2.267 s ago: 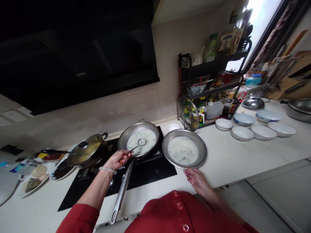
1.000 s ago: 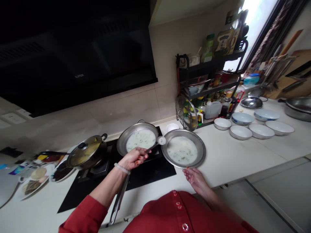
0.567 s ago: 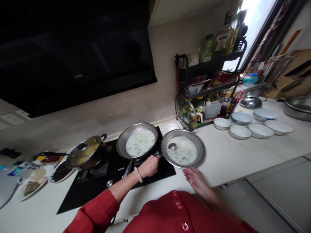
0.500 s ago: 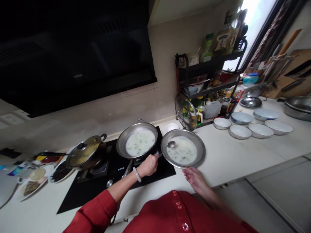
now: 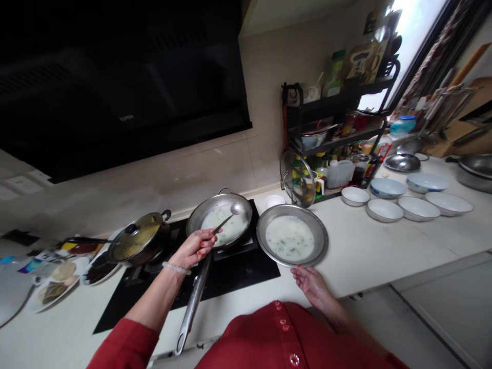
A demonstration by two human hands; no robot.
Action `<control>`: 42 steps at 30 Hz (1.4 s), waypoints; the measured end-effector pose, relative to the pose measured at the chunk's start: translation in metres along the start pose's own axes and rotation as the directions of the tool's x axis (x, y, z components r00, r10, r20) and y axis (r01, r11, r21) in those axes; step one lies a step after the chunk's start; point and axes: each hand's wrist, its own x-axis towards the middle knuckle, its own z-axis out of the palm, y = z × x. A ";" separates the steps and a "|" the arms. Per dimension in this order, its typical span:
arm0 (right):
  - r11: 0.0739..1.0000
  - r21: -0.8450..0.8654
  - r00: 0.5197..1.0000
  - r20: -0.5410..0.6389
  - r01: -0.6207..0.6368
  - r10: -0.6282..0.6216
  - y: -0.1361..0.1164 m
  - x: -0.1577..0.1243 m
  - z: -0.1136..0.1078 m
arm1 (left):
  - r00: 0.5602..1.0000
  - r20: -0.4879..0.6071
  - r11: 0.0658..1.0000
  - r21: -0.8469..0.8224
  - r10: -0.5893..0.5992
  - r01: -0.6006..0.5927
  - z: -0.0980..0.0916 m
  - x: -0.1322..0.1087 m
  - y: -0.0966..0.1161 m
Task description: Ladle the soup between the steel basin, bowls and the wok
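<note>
My left hand [image 5: 196, 248] is closed around the handle of a metal ladle [image 5: 237, 208]. The ladle's bowl is over the frying pan [image 5: 194, 219], which stands on the hob with white soup [image 5: 219, 218] and green bits in it. Below my left wrist the pan's long metal handle [image 5: 192, 307] points toward me. A wide steel basin [image 5: 321, 233] sits to the right, partly on the counter, holding similar white soup. My right hand [image 5: 310, 284] pinches the basin's near rim with thumb and fingertips.
Left on the hob [image 5: 115, 312] is a lidded pot [image 5: 136, 246]. Plates of food [image 5: 98, 277] lie beyond it. At the right are several bowls [image 5: 384, 210] and a spice rack [image 5: 338, 138] with a glass lid [image 5: 298, 177] leaning on it. The range hood [image 5: 134, 102] hangs above.
My left hand has moved left with the ladle, from over the steel basin to over the frying pan. My right hand has stayed at the basin's rim.
</note>
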 end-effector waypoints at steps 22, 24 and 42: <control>1.000 -0.002 1.000 -0.010 0.016 -0.016 -0.003 -0.004 0.004 | 0.972 -0.173 0.986 0.025 -0.158 0.165 -0.018 0.042 -0.013; 1.000 -0.006 1.000 -0.012 0.022 -0.022 -0.002 -0.004 0.004 | 0.971 -0.139 0.981 -0.051 -0.195 0.190 -0.020 0.039 -0.008; 1.000 -0.003 1.000 0.007 0.010 -0.010 -0.001 -0.002 0.002 | 0.959 -0.104 0.926 -0.306 -0.263 0.220 -0.022 0.017 0.008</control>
